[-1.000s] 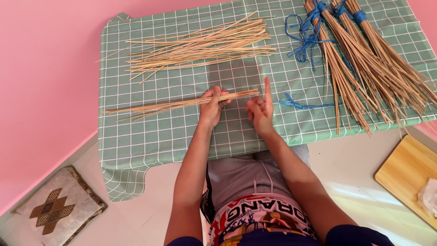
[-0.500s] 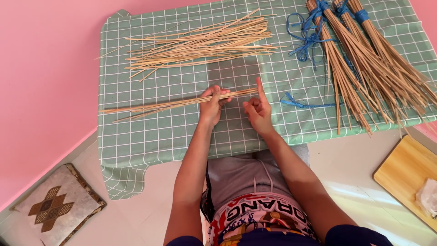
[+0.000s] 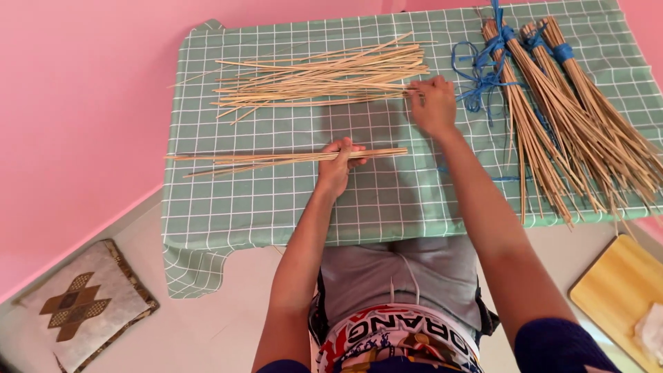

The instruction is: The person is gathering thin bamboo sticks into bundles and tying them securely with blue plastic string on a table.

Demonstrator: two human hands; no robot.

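The left hand [image 3: 340,160] is curled shut (fingers wrapped), near. The right hand [image 3: 434,103] reaches far, arm outstretched, fingers bent down.

Matt checked cloth [image 3: 387,200], dry, perhaps wooden sticks [image 3: 276,159]

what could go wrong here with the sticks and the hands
The left hand grips its small stick bundle near one end, so the long free ends may sag, fan out or slip from the grip. The right hand, touching the loose stick pile, might scatter sticks into the blue ties beside it.
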